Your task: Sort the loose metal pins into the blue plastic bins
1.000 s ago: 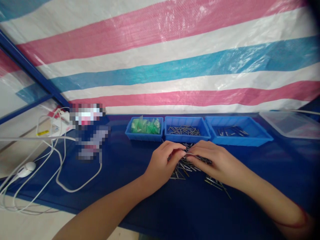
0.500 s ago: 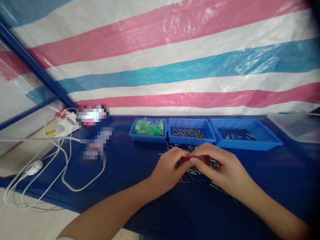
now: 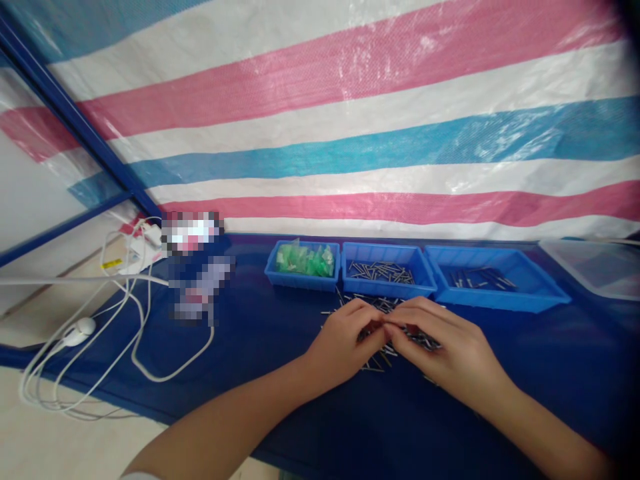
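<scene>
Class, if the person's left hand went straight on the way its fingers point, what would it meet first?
The right hand, most likely: its fingertips meet or nearly meet those of the left hand. Any gap between them is too small to judge.

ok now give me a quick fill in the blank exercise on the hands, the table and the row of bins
1. The left hand and right hand partly hide loose metal pieces on a table coloured dark ____.
2. The packets in the left bin are coloured ____.
3. The middle bin holds ____ metal pieces than the right bin.
4. The number of blue bins in the row is ____.

Missing words: blue; green; more; three.
</scene>
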`<state>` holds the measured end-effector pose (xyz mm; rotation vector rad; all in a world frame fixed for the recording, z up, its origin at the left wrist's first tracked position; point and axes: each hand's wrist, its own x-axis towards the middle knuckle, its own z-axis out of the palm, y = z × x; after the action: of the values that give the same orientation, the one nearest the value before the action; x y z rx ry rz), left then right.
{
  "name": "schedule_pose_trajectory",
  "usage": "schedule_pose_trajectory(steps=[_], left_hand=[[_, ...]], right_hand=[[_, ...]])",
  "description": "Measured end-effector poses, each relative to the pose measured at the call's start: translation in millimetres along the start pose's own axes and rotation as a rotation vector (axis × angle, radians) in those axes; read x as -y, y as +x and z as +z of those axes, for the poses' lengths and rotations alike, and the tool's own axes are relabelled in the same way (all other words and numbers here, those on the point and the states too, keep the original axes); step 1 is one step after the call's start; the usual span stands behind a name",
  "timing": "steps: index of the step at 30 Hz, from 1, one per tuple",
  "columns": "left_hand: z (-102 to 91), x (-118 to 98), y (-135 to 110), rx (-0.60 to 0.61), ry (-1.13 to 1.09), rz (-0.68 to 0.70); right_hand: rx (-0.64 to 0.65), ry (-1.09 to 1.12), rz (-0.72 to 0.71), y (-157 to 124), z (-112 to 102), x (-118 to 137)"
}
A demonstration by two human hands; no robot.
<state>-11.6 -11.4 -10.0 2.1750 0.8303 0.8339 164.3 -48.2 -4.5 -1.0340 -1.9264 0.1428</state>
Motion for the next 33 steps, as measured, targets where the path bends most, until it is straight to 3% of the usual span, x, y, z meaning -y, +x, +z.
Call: schedule_pose_trajectory(steps=[9,18,21,25,29,33], left_hand=[[-2.8,6,3,-0.105,0.059,0.039],[-6.2,1,3,-0.159,0.023,0.022],[-6.0,3,1,-0.081,0.153,0.008],[-5.4,10,1,0.015,0.299,0.030],[-4.7,16,0,0.096,0.356,0.087],[-3.5,18,-2,0.132,0.390,0.116]], right_hand=[[0.045,0.055,0.107,3,-3,2],[0.127,-0.002,0.105,7,-16,-9],[0.019,-0.162,0.186,9,-35,-21],[-0.095,-0.574,0.275,6,-64,-51],[-0.032,-0.932,0.249,-4,-78,-87],[0.027,-1.055,0.244,-10,-76,-99]])
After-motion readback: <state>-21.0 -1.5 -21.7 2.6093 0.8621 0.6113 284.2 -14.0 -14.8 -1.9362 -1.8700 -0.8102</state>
